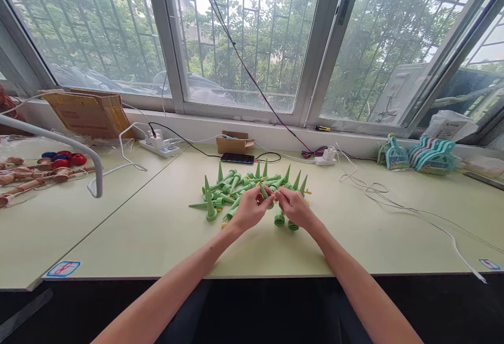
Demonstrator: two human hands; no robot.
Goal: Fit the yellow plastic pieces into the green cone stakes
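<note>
My left hand (pixel 249 209) is closed around a green plastic plant-watering spike (pixel 263 191), its pointed end showing above the fingers. Close against it, my right hand (pixel 294 208) pinches at the spike's other end; a small yellowish part seems to be between its fingertips, mostly hidden. Around both hands lies a pile of similar green spikes (pixel 226 189). Some stand point up, like the upright spike (pixel 210 207) at the left. Below my right hand, an open-ended green cap (pixel 279 220) faces me. Bits of yellow plastic (pixel 308 192) show at the pile's right edge.
Behind the pile are a black phone (pixel 237 159) and a small cardboard box (pixel 246 144). Wooden toys with red and blue balls (pixel 62 163) lie left, near a white metal rod (pixel 96 163). White cables (pixel 394 205) and teal plastic items (pixel 433 155) are at right.
</note>
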